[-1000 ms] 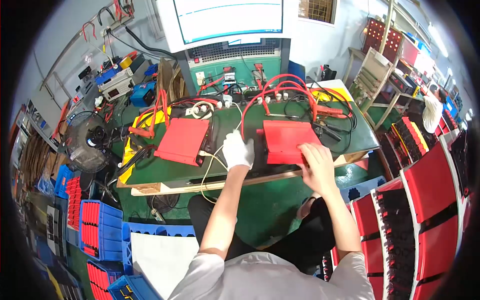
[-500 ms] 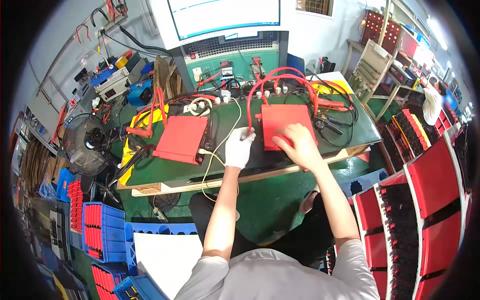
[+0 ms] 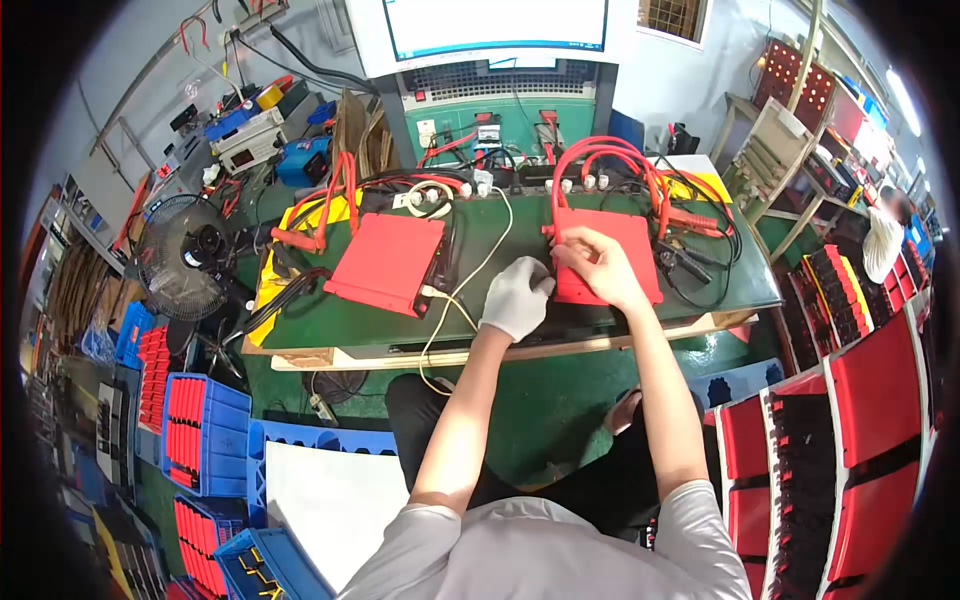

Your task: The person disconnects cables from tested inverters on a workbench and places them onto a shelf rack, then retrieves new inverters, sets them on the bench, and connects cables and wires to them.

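The right-hand red box (image 3: 638, 256) lies flat on the green bench (image 3: 470, 225), before the seated person. The bare right hand (image 3: 597, 262) bends its fingers over the box's left side; whether they grip anything cannot be told. The gloved left hand (image 3: 519, 297), fingers curled, is just beside the same side, its contents hidden. A second red box (image 3: 388, 262) lies farther left; beyond the bench's left end stands a fan (image 3: 180, 255).

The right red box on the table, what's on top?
The bare right hand is over the red box. Red surface shows around it; whatever the hand covers can't be seen.
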Demonstrator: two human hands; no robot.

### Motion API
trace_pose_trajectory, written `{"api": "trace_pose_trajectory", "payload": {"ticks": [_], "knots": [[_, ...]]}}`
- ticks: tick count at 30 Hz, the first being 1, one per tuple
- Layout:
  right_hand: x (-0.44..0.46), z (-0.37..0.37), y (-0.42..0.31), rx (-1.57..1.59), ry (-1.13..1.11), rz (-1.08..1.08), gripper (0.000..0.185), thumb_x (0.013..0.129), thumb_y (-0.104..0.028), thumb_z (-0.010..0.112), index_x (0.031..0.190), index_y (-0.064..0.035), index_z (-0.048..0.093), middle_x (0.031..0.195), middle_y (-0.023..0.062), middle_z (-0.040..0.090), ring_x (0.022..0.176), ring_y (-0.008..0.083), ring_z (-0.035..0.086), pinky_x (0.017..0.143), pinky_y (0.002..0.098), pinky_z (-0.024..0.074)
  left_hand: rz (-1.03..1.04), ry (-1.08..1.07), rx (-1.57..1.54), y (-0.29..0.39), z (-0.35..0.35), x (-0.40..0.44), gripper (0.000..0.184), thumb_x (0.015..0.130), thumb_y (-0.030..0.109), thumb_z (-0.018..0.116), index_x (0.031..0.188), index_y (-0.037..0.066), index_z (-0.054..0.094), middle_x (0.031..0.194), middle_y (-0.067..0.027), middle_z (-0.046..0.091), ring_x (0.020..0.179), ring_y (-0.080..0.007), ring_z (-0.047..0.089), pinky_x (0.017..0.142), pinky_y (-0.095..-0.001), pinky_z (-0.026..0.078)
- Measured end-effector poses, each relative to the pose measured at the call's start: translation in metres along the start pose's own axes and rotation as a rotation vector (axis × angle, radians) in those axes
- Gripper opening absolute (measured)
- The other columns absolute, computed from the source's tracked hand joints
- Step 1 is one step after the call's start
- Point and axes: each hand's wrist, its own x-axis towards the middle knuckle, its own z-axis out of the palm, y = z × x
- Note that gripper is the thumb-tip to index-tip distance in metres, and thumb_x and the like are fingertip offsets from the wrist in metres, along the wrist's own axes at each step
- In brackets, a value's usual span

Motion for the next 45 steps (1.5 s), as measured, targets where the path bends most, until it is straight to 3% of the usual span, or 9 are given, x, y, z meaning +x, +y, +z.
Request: {"api": "trace_pose_trajectory", "payload": {"ticks": [4,9,13,16,20,29,35,44,45], "knots": [[-0.003,-0.004,-0.005,-0.121,-0.026,0.031,0.014,0.088,-0.005,0.074,0.101,-0.001,0.068,0.078,-0.007,0.057,0.067,0.0023,0.038,0.062,0.0201,0.0375,0.1,0.078,0.08,-0.002,0.011,0.0,0.011,0.085,0.009,0.066,0.094,0.005,0.061,0.088,-0.0159,0.069,0.086,-0.0385,0.066,0.075,-0.0488,0.051],[-0.003,-0.005,-0.001,-0.154,-0.024,-0.047,0.014,0.088,-0.006,0.074,0.1,-0.0018,0.068,0.078,-0.0072,0.056,0.068,0.0034,0.038,0.061,0.0213,0.037,0.083,0.127,0.413,-0.001,0.016,-0.002,0.024,0.093,0.031,0.055,0.084,0.012,0.067,0.077,-0.0126,0.068,0.076,-0.036,0.064,0.072,-0.0511,0.049],[-0.004,-0.005,-0.003,-0.072,-0.057,0.018,0.015,0.088,-0.006,0.074,0.102,-0.002,0.068,0.076,-0.0075,0.054,0.067,0.0038,0.038,0.061,0.0216,0.0371,-0.009,-0.013,0.614,-0.014,0.021,0.005,0.03,0.099,0.032,0.053,0.087,0.01,0.068,0.08,-0.0125,0.068,0.076,-0.0369,0.063,0.073,-0.0491,0.05],[-0.003,-0.004,-0.001,-0.084,-0.092,0.036,0.014,0.089,-0.007,0.073,0.1,-0.0026,0.067,0.074,-0.0064,0.053,0.067,0.0046,0.039,0.061,0.0231,0.0381,0.144,0.205,0.449,-0.013,0.02,-0.004,0.026,0.098,0.028,0.053,0.089,0.008,0.067,0.087,-0.013,0.069,0.079,-0.0379,0.063,0.074,-0.05,0.05],[-0.004,-0.003,-0.007,-0.217,-0.084,0.009,0.012,0.09,-0.009,0.073,0.096,-0.0032,0.065,0.073,-0.0049,0.05,0.068,0.0063,0.041,0.062,0.0255,0.0393,0.017,0.065,-0.003,-0.005,0.003,-0.006,0.018,0.092,0.02,0.06,0.093,0.003,0.063,0.083,-0.0173,0.067,0.086,-0.0388,0.066,0.079,-0.0517,0.051],[-0.005,-0.003,-0.009,-0.256,-0.087,0.014,0.016,0.087,-0.012,0.075,0.094,-0.0034,0.064,0.073,-0.0004,0.054,0.067,0.0091,0.044,0.063,0.0278,0.041,-0.002,0.104,0.456,-0.009,0.018,0.0,0.025,0.097,0.024,0.056,0.084,0.006,0.068,0.087,-0.0173,0.068,0.081,-0.0394,0.062,0.078,-0.0526,0.05],[-0.004,-0.003,-0.007,-0.302,-0.077,0.003,0.017,0.086,-0.013,0.075,0.094,-0.0028,0.064,0.073,0.0011,0.058,0.067,0.0107,0.046,0.063,0.0285,0.0423,0.163,0.19,0.101,-0.002,0.005,-0.008,0.02,0.097,0.021,0.057,0.091,0.005,0.067,0.085,-0.0174,0.066,0.083,-0.0415,0.063,0.073,-0.053,0.05],[-0.005,-0.002,-0.005,-0.327,-0.078,-0.016,0.016,0.085,-0.01,0.074,0.096,-0.0022,0.065,0.078,0.005,0.066,0.067,0.0133,0.051,0.063,0.0307,0.0446,-0.113,0.093,0.347,0.001,0.013,-0.004,0.017,0.094,0.02,0.06,0.092,0.003,0.065,0.089,-0.018,0.066,0.088,-0.0428,0.062,0.076,-0.0535,0.049],[-0.005,-0.002,-0.005,-0.323,-0.079,-0.02,0.016,0.085,-0.01,0.074,0.096,-0.0021,0.065,0.078,0.0051,0.066,0.067,0.0134,0.051,0.063,0.0308,0.0447,0.073,0.131,0.321,-0.001,0.01,-0.008,0.017,0.094,0.02,0.061,0.094,0.003,0.063,0.096,-0.0188,0.065,0.093,-0.0414,0.061,0.079,-0.0523,0.048]]}}
